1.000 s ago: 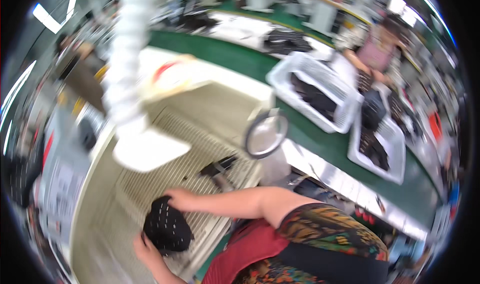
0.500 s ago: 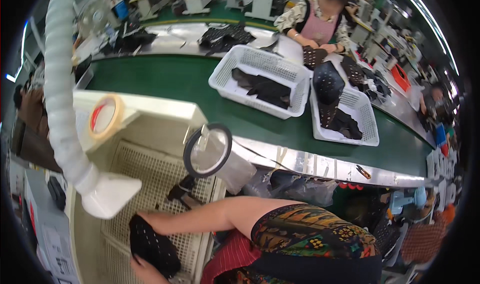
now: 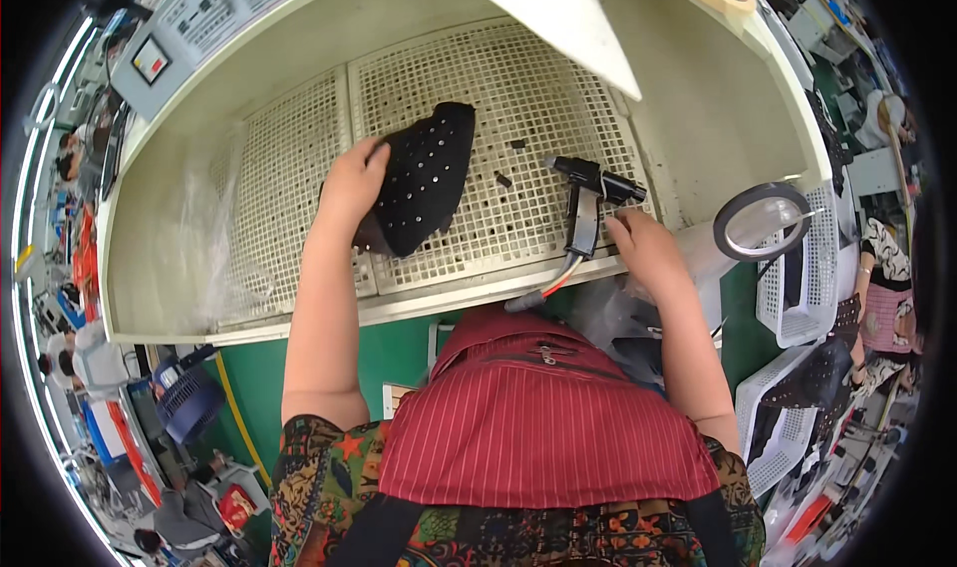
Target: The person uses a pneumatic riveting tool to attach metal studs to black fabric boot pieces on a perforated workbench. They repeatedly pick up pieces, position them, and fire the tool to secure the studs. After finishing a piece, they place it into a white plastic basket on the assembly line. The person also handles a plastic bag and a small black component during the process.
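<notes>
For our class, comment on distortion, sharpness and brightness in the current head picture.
Head view: the cream booth's rim bends with fisheye distortion; the black studded piece and pistol-shaped tool look fairly crisp; the white hood is bright; corners go dark.

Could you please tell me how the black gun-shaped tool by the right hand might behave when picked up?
The black gun-shaped tool will probably stay stiff, as its barrel and handle look hard. The cables at the handle's end may tug at it. It seems unlikely to roll far, since the handle juts sideways from the barrel.
</notes>
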The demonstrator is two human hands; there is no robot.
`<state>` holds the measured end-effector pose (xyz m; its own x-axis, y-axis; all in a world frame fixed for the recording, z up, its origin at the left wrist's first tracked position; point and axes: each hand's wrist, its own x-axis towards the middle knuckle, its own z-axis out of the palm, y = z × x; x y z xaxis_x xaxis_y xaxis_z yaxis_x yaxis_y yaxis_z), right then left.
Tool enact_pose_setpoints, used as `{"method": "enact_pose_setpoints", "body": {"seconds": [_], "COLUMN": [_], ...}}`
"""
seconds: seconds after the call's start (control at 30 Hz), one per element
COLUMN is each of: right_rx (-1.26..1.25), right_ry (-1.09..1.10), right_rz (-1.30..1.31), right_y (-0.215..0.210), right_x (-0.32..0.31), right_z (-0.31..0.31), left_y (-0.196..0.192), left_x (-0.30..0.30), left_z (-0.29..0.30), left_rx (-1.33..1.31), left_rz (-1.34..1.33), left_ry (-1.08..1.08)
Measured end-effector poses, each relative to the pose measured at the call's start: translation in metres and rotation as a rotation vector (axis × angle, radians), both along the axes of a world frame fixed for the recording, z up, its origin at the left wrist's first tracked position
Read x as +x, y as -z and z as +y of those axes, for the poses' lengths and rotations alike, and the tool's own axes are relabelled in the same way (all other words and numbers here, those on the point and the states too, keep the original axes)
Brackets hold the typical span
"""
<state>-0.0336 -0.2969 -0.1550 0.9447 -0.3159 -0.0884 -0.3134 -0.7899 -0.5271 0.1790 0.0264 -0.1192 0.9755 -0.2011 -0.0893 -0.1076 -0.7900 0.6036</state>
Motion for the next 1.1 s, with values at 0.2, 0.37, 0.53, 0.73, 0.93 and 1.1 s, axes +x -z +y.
{"method": "enact_pose_setpoints", "body": {"seconds": [0.2, 0.37, 0.53, 0.73, 0.93, 1.1], "right_rx": [0.972, 1.507, 1.381, 0.717, 0.353, 0.324], "right_ry": [0.261, 0.481, 0.235, -0.059, -0.238, -0.248], "right_rz": [0.13, 0.009, 0.042, -0.063, -0.062, -0.031], "right_y": [0.028, 0.02, -0.01, -0.064, -0.087, -0.09], "right_x": [0.038, 0.054, 0.064, 0.091, 0.09, 0.078], "right_z": [0.004, 0.032, 0.053, 0.086, 0.095, 0.082], "left_y": [0.007, 0.017, 0.018, 0.025, 0.035, 0.026], "left_x": [0.019, 0.027, 0.031, 0.043, 0.043, 0.035], "left_z": [-0.001, 0.002, 0.003, -0.005, 0.001, -0.001], "left_rx": [-0.274, -0.27, -0.106, -0.076, -0.116, -0.142], "left_rz": [0.14, 0.226, 0.099, 0.107, 0.083, 0.095], "left_ry": [-0.196, -0.246, -0.163, -0.128, -0.109, -0.099]}}
